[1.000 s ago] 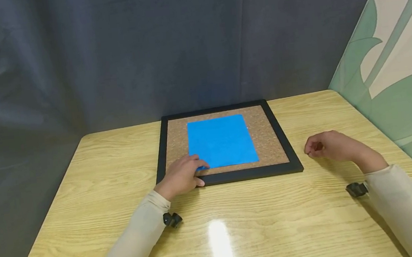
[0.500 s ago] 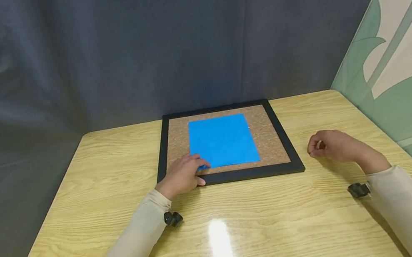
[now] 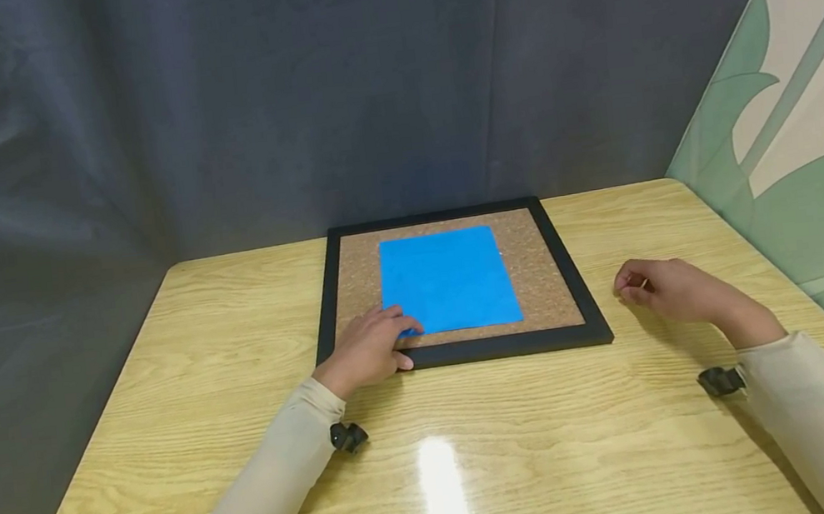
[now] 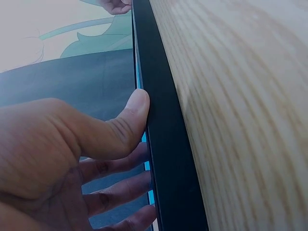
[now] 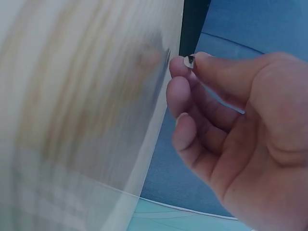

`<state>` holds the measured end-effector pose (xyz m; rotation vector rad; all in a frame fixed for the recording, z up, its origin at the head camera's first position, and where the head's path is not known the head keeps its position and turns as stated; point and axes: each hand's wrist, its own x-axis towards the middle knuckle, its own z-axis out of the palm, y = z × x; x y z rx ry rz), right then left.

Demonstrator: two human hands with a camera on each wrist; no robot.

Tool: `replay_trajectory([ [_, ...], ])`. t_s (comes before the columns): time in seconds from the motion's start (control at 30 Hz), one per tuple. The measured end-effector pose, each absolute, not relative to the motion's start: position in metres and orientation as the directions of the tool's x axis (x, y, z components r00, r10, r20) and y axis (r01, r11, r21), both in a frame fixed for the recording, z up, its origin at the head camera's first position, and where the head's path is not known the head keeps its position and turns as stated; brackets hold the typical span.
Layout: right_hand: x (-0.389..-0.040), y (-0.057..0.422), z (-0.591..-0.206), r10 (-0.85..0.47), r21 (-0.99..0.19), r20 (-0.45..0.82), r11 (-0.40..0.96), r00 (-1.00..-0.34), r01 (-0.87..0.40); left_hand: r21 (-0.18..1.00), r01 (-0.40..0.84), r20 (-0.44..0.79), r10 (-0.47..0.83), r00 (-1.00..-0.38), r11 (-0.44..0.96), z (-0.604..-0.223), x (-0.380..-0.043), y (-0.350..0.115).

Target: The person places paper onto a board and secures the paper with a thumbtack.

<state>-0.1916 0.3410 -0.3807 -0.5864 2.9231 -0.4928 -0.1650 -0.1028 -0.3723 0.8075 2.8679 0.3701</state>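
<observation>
A blue paper sheet [image 3: 452, 278] lies flat on a cork board [image 3: 544, 277] with a black frame [image 3: 467, 350]. My left hand [image 3: 368, 352] rests at the sheet's near left corner, its fingers reaching over the paper. In the left wrist view, the thumb [image 4: 137, 108] lies against the frame's front strip, the other fingers partly hidden beyond it. Off the board's right side, my right hand [image 3: 672, 288] is close over the table. Between its thumb and index fingertip it pinches a small shiny thumbtack [image 5: 189, 61], largely covered by the fingertips.
The board sits at the back of a light wooden table [image 3: 536, 428], near a dark cloth backdrop [image 3: 379, 84]. A panel with painted leaves [image 3: 820, 189] stands along the right edge. On the cork right of the sheet is a tiny pale speck [image 3: 500, 253].
The head view shifts slightly, so the board and both hands sit a little further right in it. The right hand's pinching fingers shift slightly; the left hand stays at the same paper corner.
</observation>
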Motion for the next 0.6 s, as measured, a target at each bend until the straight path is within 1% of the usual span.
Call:
replay_trajectory([
  [0.33, -0.1902, 0.3429, -0.3811, -0.422, -0.281, -0.042, 0.875, -0.906, -0.394, 0.260, 0.494, -0.077, 0.528, -0.846, 0.830, -0.3733, -0.1657, -0.1024],
  [0.6, -0.1904, 0.3414, -0.3819, -0.396, -0.322, -0.111, 0.882, -0.912, -0.344, 0.268, 0.494, -0.081, 0.530, -0.844, 0.827, -0.3724, -0.1654, -0.1026],
])
